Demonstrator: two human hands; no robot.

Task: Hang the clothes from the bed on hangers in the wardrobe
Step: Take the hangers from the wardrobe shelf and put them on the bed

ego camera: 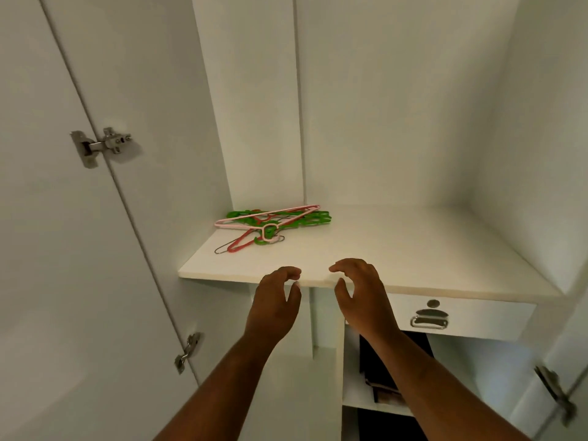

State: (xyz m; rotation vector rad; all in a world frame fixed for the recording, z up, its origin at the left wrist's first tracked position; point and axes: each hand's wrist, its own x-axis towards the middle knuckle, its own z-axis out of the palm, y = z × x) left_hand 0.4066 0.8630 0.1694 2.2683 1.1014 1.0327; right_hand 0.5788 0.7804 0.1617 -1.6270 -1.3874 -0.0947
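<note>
Nearest to us, the left hand (276,302) and the right hand (362,297) rise on bare forearms in front of the shelf (397,246). Both are empty, fingers loosely curled and thumbs apart from them, gripping nothing. Their fingertips sit at the shelf's front edge; we cannot tell whether they touch it.

The hangers (273,222) lie in a tangled heap at the back left of that shelf, inside the wardrobe (397,106). Most are green, with a pink one across the top, a red one beneath, and a thin dark wire one poking out toward the front. The heap lies just beside the upright panel (264,122) at the back left, and only bare white board lies between it and the hands.

Further out, under the shelf on the right, we see a white drawer (477,316) with a metal handle (429,320) and a round lock (433,303) above it. Below that, a lower compartment holds dark items (381,386) (too dim to identify). The left door (47,218) stands open, carrying an upper hinge (101,146) and a lower hinge (188,351); a third hinge (555,393) shows at the lower right.
</note>
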